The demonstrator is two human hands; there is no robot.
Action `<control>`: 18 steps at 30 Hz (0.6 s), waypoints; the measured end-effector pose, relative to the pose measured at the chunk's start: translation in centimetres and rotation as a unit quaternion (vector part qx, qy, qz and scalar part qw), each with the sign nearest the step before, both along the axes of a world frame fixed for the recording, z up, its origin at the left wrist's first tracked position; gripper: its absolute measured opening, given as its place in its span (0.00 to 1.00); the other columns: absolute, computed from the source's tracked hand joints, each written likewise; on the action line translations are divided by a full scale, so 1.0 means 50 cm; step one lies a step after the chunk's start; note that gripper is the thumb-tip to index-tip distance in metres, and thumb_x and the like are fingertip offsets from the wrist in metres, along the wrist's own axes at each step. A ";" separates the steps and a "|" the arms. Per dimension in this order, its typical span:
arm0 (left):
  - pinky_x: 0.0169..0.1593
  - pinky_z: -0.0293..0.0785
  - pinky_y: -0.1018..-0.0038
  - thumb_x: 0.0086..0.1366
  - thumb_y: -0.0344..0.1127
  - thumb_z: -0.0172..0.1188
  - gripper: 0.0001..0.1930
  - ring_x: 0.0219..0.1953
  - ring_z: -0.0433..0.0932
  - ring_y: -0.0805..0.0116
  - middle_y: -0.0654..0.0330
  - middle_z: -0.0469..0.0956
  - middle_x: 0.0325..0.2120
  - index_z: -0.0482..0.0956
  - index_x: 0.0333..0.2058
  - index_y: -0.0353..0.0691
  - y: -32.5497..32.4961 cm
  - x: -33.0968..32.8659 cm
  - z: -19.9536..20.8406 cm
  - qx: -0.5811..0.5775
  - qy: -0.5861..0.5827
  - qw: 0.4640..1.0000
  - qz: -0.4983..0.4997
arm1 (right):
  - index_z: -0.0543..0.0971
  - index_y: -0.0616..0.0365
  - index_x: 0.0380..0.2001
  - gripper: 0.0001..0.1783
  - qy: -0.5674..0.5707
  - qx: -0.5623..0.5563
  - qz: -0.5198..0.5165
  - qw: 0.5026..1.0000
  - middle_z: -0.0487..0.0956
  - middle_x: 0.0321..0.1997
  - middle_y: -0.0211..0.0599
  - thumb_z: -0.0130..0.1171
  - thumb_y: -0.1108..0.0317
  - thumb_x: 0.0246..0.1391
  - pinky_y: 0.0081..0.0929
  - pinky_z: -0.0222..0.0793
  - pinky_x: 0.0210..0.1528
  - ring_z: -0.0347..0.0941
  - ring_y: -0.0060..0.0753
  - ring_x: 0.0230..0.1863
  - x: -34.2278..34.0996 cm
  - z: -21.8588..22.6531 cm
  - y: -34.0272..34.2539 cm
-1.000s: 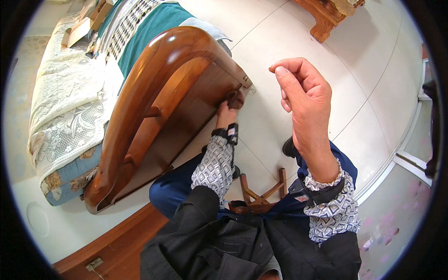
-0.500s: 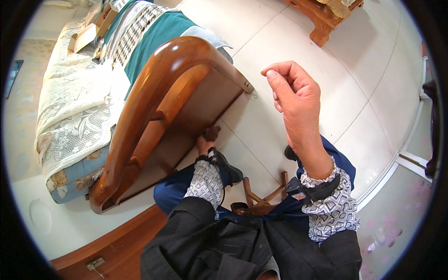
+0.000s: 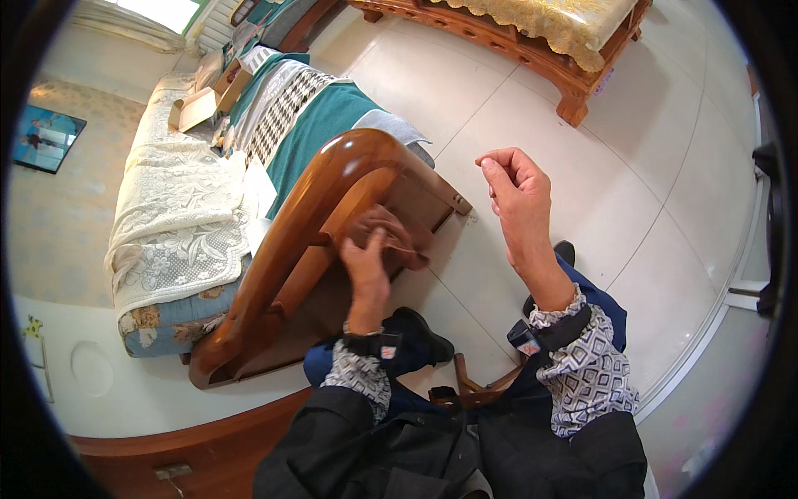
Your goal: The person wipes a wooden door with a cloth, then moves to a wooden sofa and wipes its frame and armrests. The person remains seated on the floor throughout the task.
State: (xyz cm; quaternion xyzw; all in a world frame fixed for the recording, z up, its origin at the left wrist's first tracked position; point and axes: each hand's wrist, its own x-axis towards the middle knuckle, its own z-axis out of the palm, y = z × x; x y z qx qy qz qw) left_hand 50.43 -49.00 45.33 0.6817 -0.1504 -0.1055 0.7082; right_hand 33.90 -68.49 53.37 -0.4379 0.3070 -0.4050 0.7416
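Note:
My left hand (image 3: pixel 366 273) grips a crumpled brown cloth (image 3: pixel 401 239) beside the polished wooden armrest (image 3: pixel 287 241) of a long sofa. The cloth hangs in front of the armrest's side panel, slightly blurred; whether it touches the wood I cannot tell. Out to the right, my right hand (image 3: pixel 525 208) is raised above the tiled floor. Its fingers are curled, with the thumb against the index finger, and nothing shows between them.
Lace covers (image 3: pixel 179 195) and a green blanket (image 3: pixel 291 158) lie on the sofa, with an opened cardboard box (image 3: pixel 199 108) farther back. A carved wooden table (image 3: pixel 573 108) stands at the far right. Below me is a wooden stool (image 3: pixel 470 389); a sliding door frame runs along the right.
My left hand has risen from low beside the armrest panel, bringing the cloth into clear sight. The view has tilted up, showing more of the table and wall. My right hand keeps its pinched shape.

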 end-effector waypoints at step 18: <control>0.56 0.70 0.56 0.51 0.33 0.71 0.11 0.49 0.79 0.54 0.55 0.81 0.42 0.83 0.34 0.41 -0.258 0.100 0.141 0.383 -0.728 0.547 -0.155 | 0.82 0.63 0.34 0.06 -0.028 -0.005 -0.050 0.998 0.73 0.23 0.20 0.61 0.71 0.63 0.17 0.60 0.28 0.62 0.11 0.25 0.003 -0.009 -0.015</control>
